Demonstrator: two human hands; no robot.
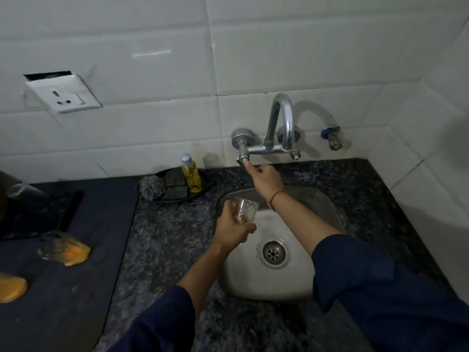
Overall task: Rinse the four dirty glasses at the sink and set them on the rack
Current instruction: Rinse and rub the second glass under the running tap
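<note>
Left hand (234,226) grasping a clear glass (246,210): fingers and thumb curl round its lower half, the mouth faces up and slightly toward the wall, and brownish residue shows low inside. The glass is held above the left part of the sink (318,207), off its floor, to the left of the drain (274,252).

Right hand (266,177) reaches over the basin to the wall. Its thumb and forefinger pinch the tap lever (242,161), and the other fingers are curled in. A red thread circles that wrist. The glass sits below and to the left of this hand, near the forearm but not touching it, and to the left of the curved spout (283,118).

Both forearms wear dark blue sleeves.

Speckled stone tabletop (165,237) surrounds the sink. At its back left, against the tiles, a shallow dish (177,196) holds a bottle (191,177) of yellow liquid standing upright. A metal scouring pad (149,190) lies at the dish's left edge.

Farther left lies a dark mat (63,301). On it a second glass (63,250), stained orange, lies on its side, well apart from the left hand. An orange shape (12,288) at the frame's left edge is too blurred to identify.

A wall socket (63,94) is set in the tiles above the mat.
</note>
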